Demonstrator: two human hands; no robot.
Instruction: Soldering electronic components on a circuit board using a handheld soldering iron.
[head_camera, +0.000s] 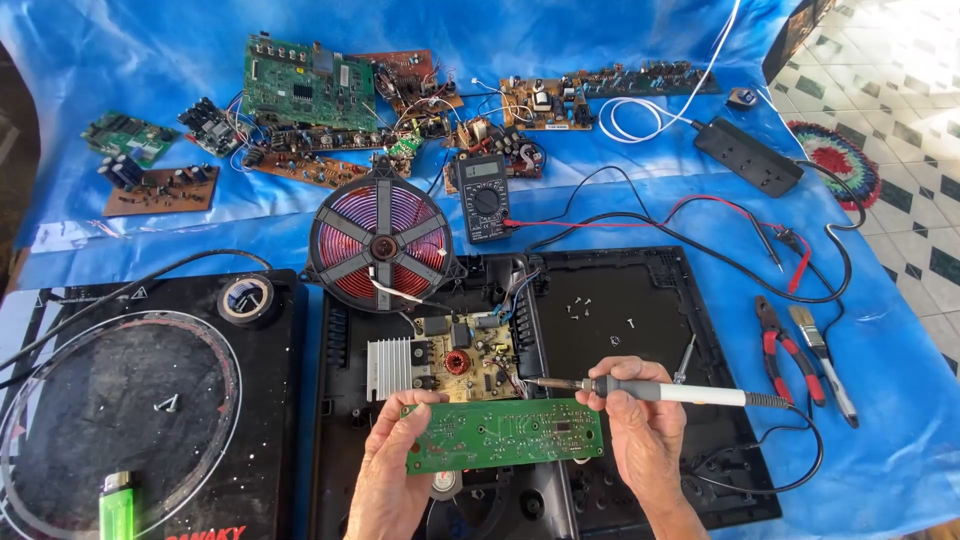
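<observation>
A: Fingers of the left hand (395, 470) pinched on the left end of a narrow green circuit board (503, 436), thumb on the top face, other fingers curled beneath. Fingers of the right hand (640, 430) wrapped shut around the grey handle of a soldering iron (650, 392), pen fashion, some of them also propping the board's right end.

B: And the board's place and lie?

A: Held near the bottom centre of the view, above an opened black cooker base (640, 330). Long axis running left to right, almost level, right end slightly farther away. Solder side facing up.

B: The iron?

A: Lying roughly parallel to the board's far edge, tip pointing left, just beyond that edge and not clearly touching it. Cable trailing off to the right.

B: Advice for this step?

A: Probably best to brace the board steady, keep fingertips off the joint, bring only the tip down, and lift away promptly.

B: Farther out?

A: Just beyond the hands, the cooker's power board with a silver heat sink (393, 360). Farther still, a red copper coil (380, 240) and a multimeter (484, 197). Right, red-handled pliers (785, 350) on blue sheeting (880, 420). Near left, a green lighter (117, 505) on the cooker's glass top (130, 410).
</observation>
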